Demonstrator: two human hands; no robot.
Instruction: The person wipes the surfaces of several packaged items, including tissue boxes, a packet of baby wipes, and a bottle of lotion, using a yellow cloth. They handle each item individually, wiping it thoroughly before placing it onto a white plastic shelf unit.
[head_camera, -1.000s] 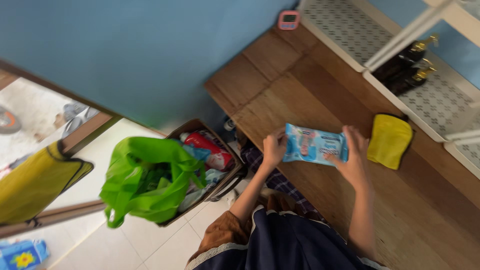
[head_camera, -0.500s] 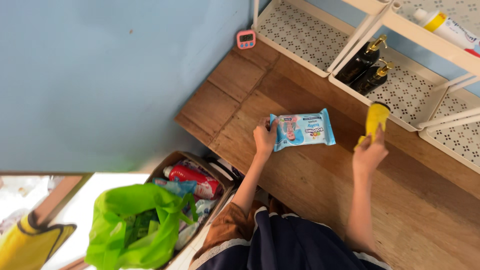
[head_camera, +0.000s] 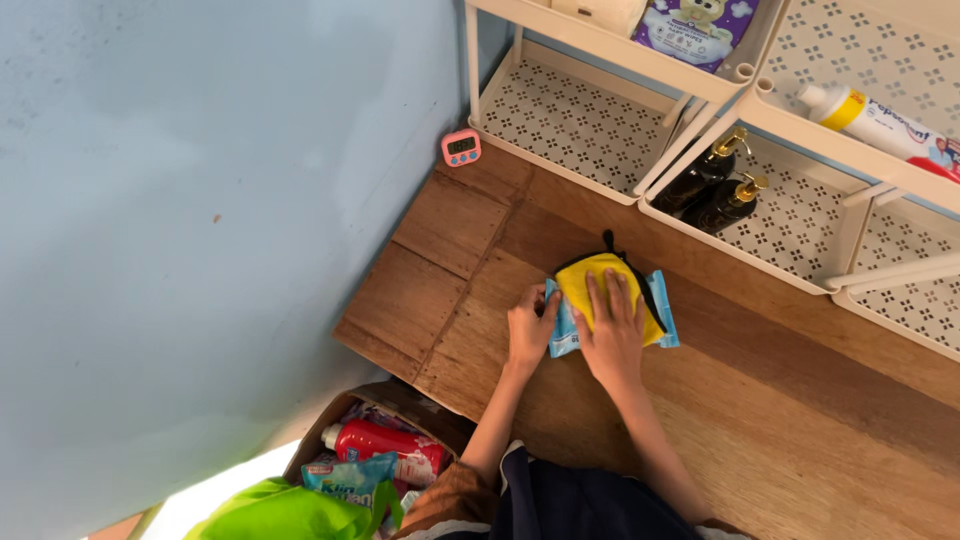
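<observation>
Down onto the wooden bench has come the light blue soft plastic packet, which I held up in both hands half a second ago, and the yellow folded cloth with black trim now lies stacked on top of it at the middle of the frame. My right hand presses flat on the cloth, fingers spread, palm down, grip slack and closed on nothing. My left hand is at the packet's left edge, fingers curled against it, touching rather than clenching. Just above and right of the stack, two dark brown pump bottles with gold tops stand in a white perforated shelf tray. A small pink digital timer sits at the wall, upper left of the stack. At the lower left, a cardboard box holds a red bottle, beside a bright green plastic bag.
</observation>
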